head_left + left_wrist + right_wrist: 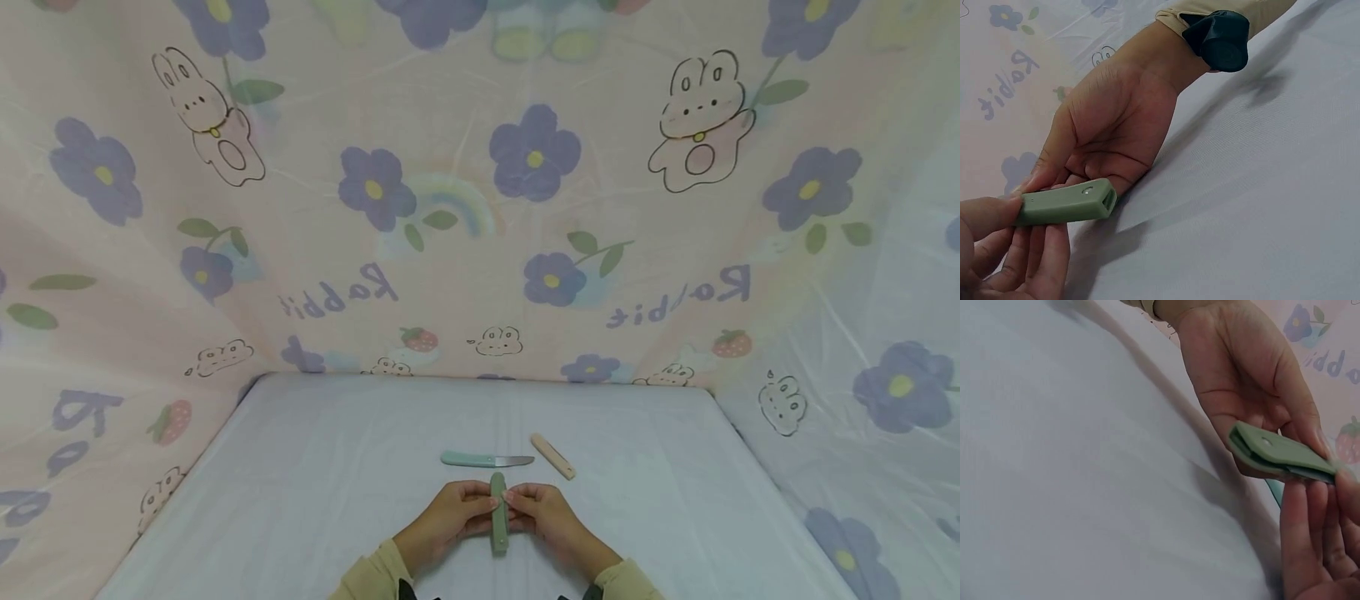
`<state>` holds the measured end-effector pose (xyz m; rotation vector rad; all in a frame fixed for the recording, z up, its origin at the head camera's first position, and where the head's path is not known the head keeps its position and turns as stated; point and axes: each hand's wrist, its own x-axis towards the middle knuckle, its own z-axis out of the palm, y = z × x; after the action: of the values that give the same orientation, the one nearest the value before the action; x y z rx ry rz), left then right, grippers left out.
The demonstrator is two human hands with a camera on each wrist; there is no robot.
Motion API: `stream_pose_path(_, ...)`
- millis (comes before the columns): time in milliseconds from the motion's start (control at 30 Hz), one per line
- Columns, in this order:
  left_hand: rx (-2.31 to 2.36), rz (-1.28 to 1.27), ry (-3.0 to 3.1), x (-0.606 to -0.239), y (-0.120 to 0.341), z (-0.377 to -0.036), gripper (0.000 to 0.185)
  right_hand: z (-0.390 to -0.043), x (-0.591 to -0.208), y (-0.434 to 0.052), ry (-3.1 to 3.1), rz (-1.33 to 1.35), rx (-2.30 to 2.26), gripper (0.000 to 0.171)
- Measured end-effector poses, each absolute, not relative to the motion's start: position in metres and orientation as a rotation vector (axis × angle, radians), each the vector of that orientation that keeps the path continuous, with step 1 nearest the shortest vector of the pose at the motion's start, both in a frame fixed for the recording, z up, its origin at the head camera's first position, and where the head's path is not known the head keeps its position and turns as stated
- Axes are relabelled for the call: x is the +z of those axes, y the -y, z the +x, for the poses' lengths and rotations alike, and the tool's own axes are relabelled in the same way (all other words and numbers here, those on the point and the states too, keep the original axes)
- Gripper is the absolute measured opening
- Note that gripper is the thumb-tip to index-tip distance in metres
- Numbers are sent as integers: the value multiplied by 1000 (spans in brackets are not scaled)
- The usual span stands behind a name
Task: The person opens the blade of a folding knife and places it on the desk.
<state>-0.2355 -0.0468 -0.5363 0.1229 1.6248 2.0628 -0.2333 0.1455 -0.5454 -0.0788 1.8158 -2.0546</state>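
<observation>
Both hands, the left hand (pixel 450 521) and right hand (pixel 542 515), pinch a green folded knife (pixel 498 512) between them at the near middle of the white surface (pixel 300 483), steadying each side. A teal knife (pixel 486 459) and a tan sheath (pixel 552 456) lie just beyond.

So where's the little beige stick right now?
In the head view the beige stick lies on the white sheet, right of the teal-handled knife and just beyond the right hand.
</observation>
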Motion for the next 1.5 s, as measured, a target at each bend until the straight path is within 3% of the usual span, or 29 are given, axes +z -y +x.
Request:
stream_pose_path(833, 2087, 172, -1617, -537, 48, -232, 33, -224, -543, -153, -1750, -110, -2107, 34)
stream_pose_path(1200, 2127, 163, -1601, -541, 51, -234, 36, -222, -546, -156, -1731, -86, -2176, 25)
stream_pose_path(1500, 2147, 136, -1626, -540, 57, -234, 37, -219, -548, -162, -1725, -48, -2209, 27)
